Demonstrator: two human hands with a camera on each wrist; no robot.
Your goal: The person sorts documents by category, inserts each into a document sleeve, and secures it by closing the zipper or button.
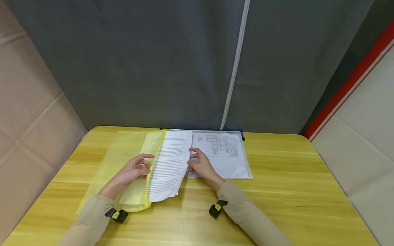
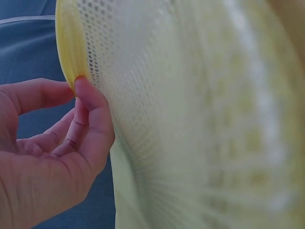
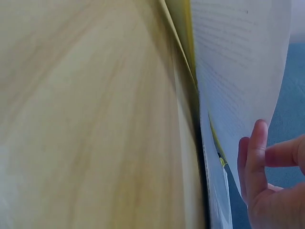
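— In the lower middle of the head view, where are your hands now?

— My left hand [image 1: 135,169] pinches the open edge of the yellow mesh pouch [image 1: 123,160]; in the left wrist view my thumb and forefinger are closed on its yellow rim [image 2: 70,45]. My right hand [image 1: 200,164] holds the right border of the printed sheet [image 1: 169,164], fingers curled lightly around it.

— And how does the sheet lie to the pouch?

— The sheet stands half inside the mouth. Its long axis runs from the lower edge of the frame toward the grey curtain [image 1: 154,61], the same direction as the pouch opening. The pouch lies to the left of the sheet, so the sheet's way into it is leftward, away from my right hand. My left hand is the nearer one to the opening.

— What is on the right?

— A clear zip pouch [image 1: 224,153] with a drawing inside, flat on the tabletop [image 1: 292,191], partly under my right hand. Whether I touch it, I cannot tell.
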